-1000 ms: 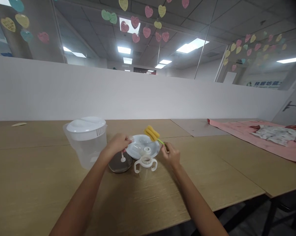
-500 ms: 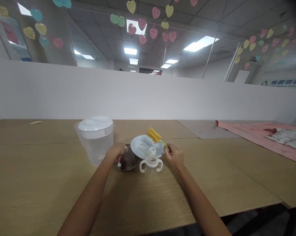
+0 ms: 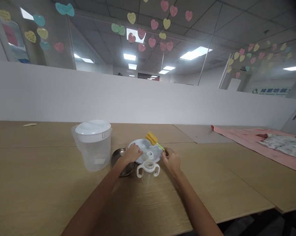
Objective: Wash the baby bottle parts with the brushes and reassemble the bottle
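My right hand [image 3: 171,160] is closed on the green handle of a brush with a yellow sponge head [image 3: 151,138], held over the right side of a white bowl [image 3: 158,149]. My left hand [image 3: 133,153] is over the bowl's left side, its fingers bent down; what they hold, if anything, is hidden. A white ring-shaped part [image 3: 149,154] lies in the bowl. In front of the bowl stands a clear bottle [image 3: 148,177] with an open top and a white two-handled collar [image 3: 149,165]. A round dark metal tray [image 3: 115,158] is partly behind my left forearm.
A clear pitcher with a white lid [image 3: 93,127] stands left of the tray. At the right lies a pink cloth [image 3: 241,137] with a patterned cloth [image 3: 284,144] on it. A white wall [image 3: 138,101] runs behind the table [image 3: 51,190].
My left hand has moved right, from the metal tray to the bowl. The small white piece seen at its fingers before no longer shows. The view has shifted slightly.
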Motion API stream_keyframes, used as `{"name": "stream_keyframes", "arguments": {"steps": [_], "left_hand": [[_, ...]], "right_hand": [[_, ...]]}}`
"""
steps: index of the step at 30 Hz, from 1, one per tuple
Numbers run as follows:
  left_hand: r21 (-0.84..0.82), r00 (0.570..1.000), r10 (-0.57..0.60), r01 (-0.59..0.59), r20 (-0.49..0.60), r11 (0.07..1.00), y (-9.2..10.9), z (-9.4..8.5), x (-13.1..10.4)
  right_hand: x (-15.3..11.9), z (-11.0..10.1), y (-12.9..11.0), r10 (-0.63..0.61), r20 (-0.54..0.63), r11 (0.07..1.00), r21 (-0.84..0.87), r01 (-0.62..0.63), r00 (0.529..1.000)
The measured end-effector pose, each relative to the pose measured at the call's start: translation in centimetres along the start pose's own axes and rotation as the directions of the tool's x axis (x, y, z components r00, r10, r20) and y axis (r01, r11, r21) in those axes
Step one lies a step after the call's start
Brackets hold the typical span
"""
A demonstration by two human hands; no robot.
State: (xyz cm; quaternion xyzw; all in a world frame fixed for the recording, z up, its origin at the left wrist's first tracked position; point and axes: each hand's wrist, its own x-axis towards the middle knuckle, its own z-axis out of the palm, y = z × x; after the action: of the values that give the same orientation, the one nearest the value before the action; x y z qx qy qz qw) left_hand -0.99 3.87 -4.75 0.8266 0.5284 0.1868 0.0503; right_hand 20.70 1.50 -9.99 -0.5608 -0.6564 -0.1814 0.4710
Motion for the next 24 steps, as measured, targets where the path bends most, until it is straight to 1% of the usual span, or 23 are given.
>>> {"name": "stream_keyframes", "arguments": {"steps": [2,4,9,12,13,15,18,20,21,22,24], "left_hand": [[-0.039,1.0,-0.003,0.002,-0.023,0.999,-0.2,0.3,0.0],[-0.08,0.999,-0.013,0.009,-0.052,0.997,-0.3,0.1,0.0],[-0.201,0.989,-0.034,0.004,-0.145,0.98,0.3,-1.6,0.1],[-0.269,0.981,-0.023,-0.031,-0.193,0.963,1.0,-2.6,0.1],[-0.309,0.974,-0.022,-0.05,-0.227,0.95,1.2,-2.8,0.1],[-0.416,0.942,-0.028,-0.121,-0.335,0.901,1.7,-3.1,0.2],[-0.529,0.851,-0.034,-0.294,-0.525,0.796,2.2,-3.2,0.2],[-0.552,0.799,-0.047,-0.369,-0.599,0.748,2.4,-2.9,0.2],[-0.569,0.785,-0.064,-0.388,-0.616,0.725,2.4,-2.8,0.3],[-0.593,0.78,-0.082,-0.399,-0.621,0.7,2.4,-2.7,0.3],[-0.643,0.787,-0.107,-0.408,-0.607,0.649,2.4,-2.5,0.3]], "right_hand": [[0.0,0.1,0.0,-0.014,0.002,1.0,0.002,0.014,1.0],[-0.1,0.2,0.1,-0.023,0.011,1.0,0.0,0.023,1.0],[-0.2,0.3,0.2,-0.015,0.035,1.0,-0.005,0.015,0.999],[-0.3,0.4,0.0,-0.032,0.052,0.999,0.002,0.032,0.998],[-0.4,0.5,0.0,-0.04,0.059,0.999,0.007,0.04,0.997],[-0.5,0.5,-0.2,-0.055,0.071,0.998,0.025,0.054,0.996],[-0.5,0.4,-0.2,-0.074,0.06,0.995,0.075,0.07,0.995],[-0.5,0.3,-0.2,-0.091,0.037,0.99,0.111,0.087,0.995],[-0.5,0.2,-0.2,-0.102,0.023,0.987,0.123,0.099,0.994],[-0.6,0.1,-0.3,-0.117,0.01,0.984,0.133,0.115,0.993],[-0.7,0.0,-0.5,-0.16,-0.011,0.974,0.158,0.16,0.987]]}}
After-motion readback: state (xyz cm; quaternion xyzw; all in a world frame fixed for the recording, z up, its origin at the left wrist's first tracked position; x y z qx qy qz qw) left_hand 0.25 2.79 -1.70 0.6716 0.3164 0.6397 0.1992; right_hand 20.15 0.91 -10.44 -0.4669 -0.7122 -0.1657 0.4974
